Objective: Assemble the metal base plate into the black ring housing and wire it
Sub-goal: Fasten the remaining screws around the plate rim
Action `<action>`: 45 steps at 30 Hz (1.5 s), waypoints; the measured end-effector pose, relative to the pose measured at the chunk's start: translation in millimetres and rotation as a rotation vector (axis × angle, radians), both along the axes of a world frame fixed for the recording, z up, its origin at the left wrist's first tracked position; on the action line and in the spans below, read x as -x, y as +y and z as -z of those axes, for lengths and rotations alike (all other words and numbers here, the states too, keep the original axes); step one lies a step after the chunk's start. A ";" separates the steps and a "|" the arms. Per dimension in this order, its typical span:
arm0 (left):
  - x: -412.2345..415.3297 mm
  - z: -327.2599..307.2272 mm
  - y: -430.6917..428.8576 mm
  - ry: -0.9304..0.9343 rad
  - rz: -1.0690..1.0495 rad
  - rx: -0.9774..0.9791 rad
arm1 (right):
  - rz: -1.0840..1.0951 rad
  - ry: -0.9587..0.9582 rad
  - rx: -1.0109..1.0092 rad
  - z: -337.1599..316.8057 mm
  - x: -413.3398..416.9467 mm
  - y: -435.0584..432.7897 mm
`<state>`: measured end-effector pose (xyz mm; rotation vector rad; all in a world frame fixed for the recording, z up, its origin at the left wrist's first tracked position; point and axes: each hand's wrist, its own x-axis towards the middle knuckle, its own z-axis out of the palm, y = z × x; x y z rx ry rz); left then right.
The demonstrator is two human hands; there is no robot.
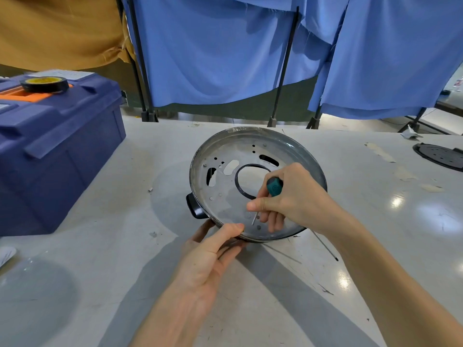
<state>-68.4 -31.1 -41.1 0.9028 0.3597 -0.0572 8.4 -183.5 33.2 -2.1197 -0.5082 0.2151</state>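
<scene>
The round metal base plate [233, 189], with several holes and slots and a large central opening, sits inside the black ring housing [195, 209], tilted up toward me on the table. My left hand [213, 251] grips the near rim, thumb on top and fingers underneath. My right hand [288, 201] holds a green-handled screwdriver [274, 187]; its thin shaft points down at a hole near the plate's front edge.
A blue toolbox [57, 156] with a roll of black tape [44, 84] on top stands at the left. Two small screws [150, 189] [153, 232] lie on the table. A thin rod [325, 246] lies under my right wrist. Another black disc [441, 155] sits far right.
</scene>
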 end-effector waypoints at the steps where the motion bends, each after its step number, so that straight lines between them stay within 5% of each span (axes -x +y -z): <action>1: 0.2 -0.5 0.2 0.000 0.003 -0.001 | -0.001 -0.018 0.018 -0.2 -0.2 0.7; 14: -1.0 -0.5 0.1 0.012 0.021 0.026 | -0.167 0.121 0.057 -3.9 -0.8 -3.3; 29: -0.5 -6.5 -4.7 0.009 -0.055 0.077 | -0.252 -0.288 0.382 -10.6 11.9 10.0; 45: 0.2 -4.2 -11.3 0.018 -0.038 0.000 | -0.210 -0.053 0.321 5.6 -2.0 4.7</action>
